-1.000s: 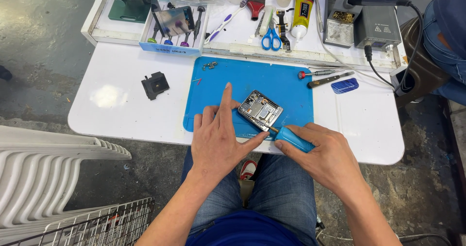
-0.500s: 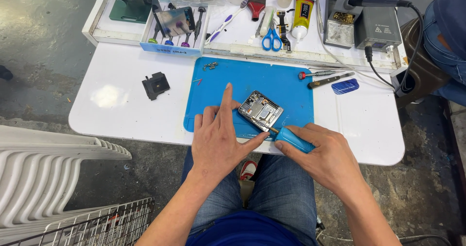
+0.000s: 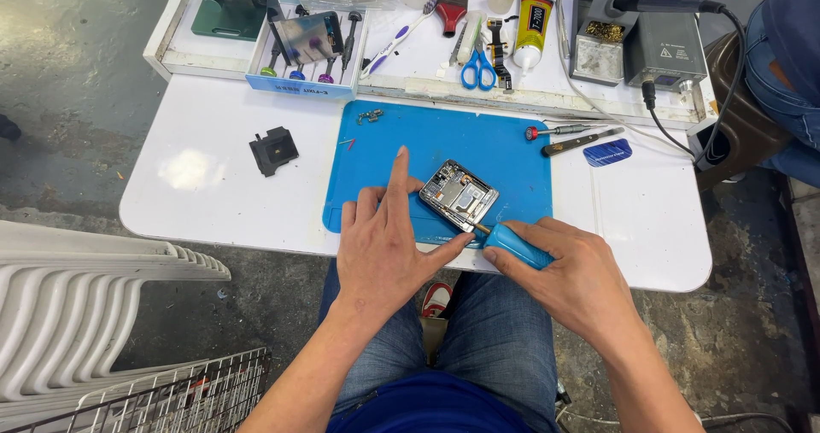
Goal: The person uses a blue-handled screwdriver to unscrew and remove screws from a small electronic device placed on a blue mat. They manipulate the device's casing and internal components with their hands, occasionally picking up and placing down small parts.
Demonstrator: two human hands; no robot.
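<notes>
Head view: At a white counter [image 3: 213, 202], a person seated in jeans works on an opened phone [image 3: 459, 196] lying at a slant on a blue work mat [image 3: 504, 147], near the mat's front edge. The left hand [image 3: 384, 245] rests flat beside the phone, fingers spread, forefinger stretched along its left edge and thumb touching its near corner, steadying rather than gripping it. The right hand [image 3: 568, 266] is closed around a blue-handled screwdriver [image 3: 512, 243], whose tip meets the phone's lower right corner.

With its back off, the phone shows bare circuit boards and metal shields. It looks light, thin and stiff, but fragile where the parts lie exposed, and likely to slide on the mat if pushed. The safest hold appears to be by the frame edges and corners, clear of the open interior.

Loose small parts [image 3: 370, 116] lie at the mat's far left. A small black part [image 3: 273, 150] sits apart on the counter. A red-capped screwdriver [image 3: 559, 130] and a blue pick [image 3: 607, 152] lie to the right, with blue-handled scissors [image 3: 478, 67] and a soldering station [image 3: 664, 49] behind.
</notes>
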